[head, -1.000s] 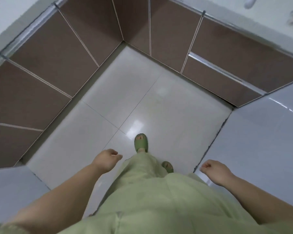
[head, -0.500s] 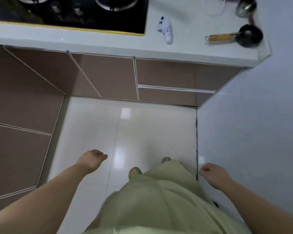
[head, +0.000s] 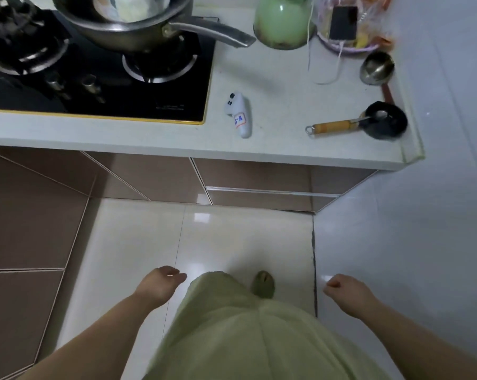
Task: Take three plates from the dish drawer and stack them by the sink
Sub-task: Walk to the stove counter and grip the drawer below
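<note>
No plates and no sink are in view. Brown cabinet fronts run under the white counter [head: 286, 149]; a closed drawer front [head: 259, 175] with a metal strip below it sits at the right, under the counter's end. My left hand [head: 160, 283] hangs low over the floor, fingers loosely curled, holding nothing. My right hand [head: 344, 289] hangs near the right wall, fingers curled in, also with nothing in it. Both hands are well short of the cabinets.
On the counter are a black gas hob [head: 100, 83] with a steel pan [head: 127, 26], a white controller [head: 240, 113], a green kettle [head: 282, 23], a steel ladle [head: 377, 68] and a small black pan [head: 385, 120]. A white wall [head: 424, 242] closes the right side. More brown cabinets [head: 26, 229] line the left.
The view has swung upward from the floor to the counter and hob. I have stepped closer to the cabinets. Both hands stay low and hold nothing.
</note>
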